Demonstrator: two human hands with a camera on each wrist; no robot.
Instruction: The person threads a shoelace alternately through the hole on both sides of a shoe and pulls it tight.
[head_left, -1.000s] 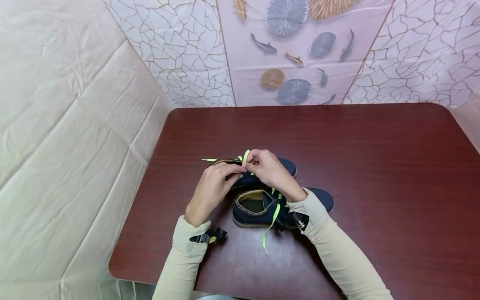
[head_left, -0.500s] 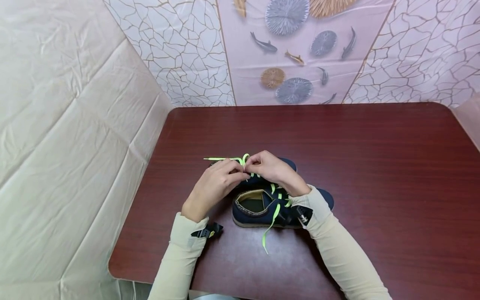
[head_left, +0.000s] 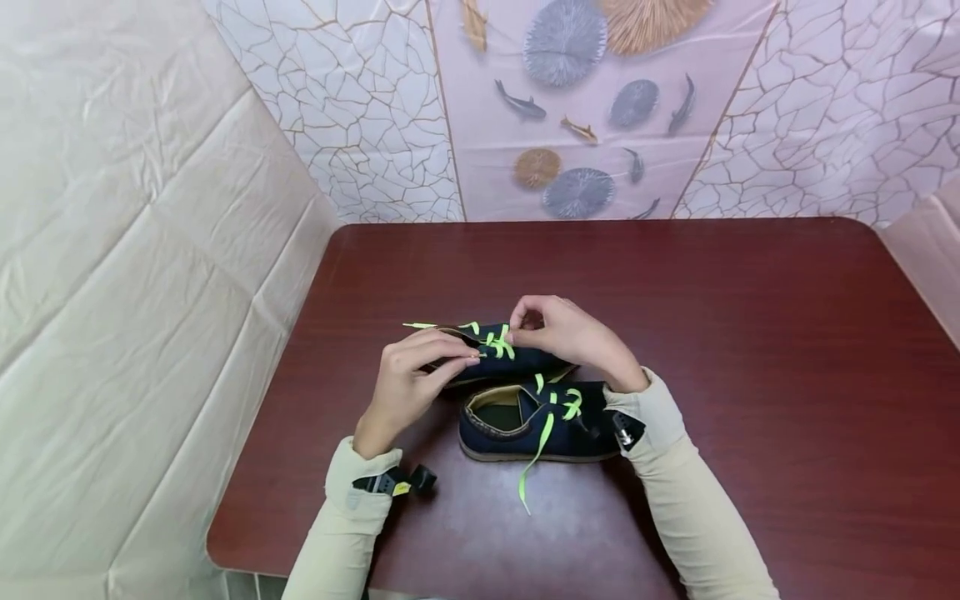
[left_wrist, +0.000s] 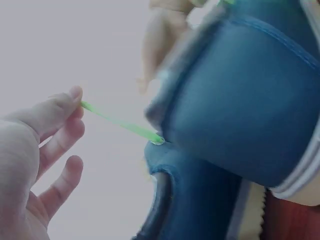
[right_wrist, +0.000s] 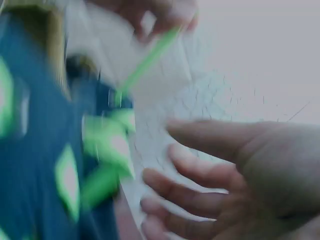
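Two navy lace-up shoes lie side by side, toes to the right in the head view: a far shoe [head_left: 536,360] and a near shoe [head_left: 495,446]. Thumb and forefinger of my left hand [head_left: 412,375] pinch the end of a neon-green shoelace [left_wrist: 120,121], drawn taut from an eyelet of the far shoe. My right hand [head_left: 573,333] is at the far side of that shoe's lacing. In the right wrist view its thumb and loosely bent fingers [right_wrist: 185,195] stand apart with nothing between them. Other lace crossings [head_left: 497,342] show over the tongue.
A loose lace end [head_left: 536,467] from the near shoe trails onto the dark red table [head_left: 750,375]. Another lace end [head_left: 417,325] sticks out left past the far shoe. Patterned cloth [head_left: 577,125] hangs behind the table, and pale cloth [head_left: 150,292] covers the left side.
My hands have drawn apart, left hand leftward and right hand rightward. The lace loop that stood up between them is gone. The far shoe's toe has swung nearer; the view has tilted slightly.
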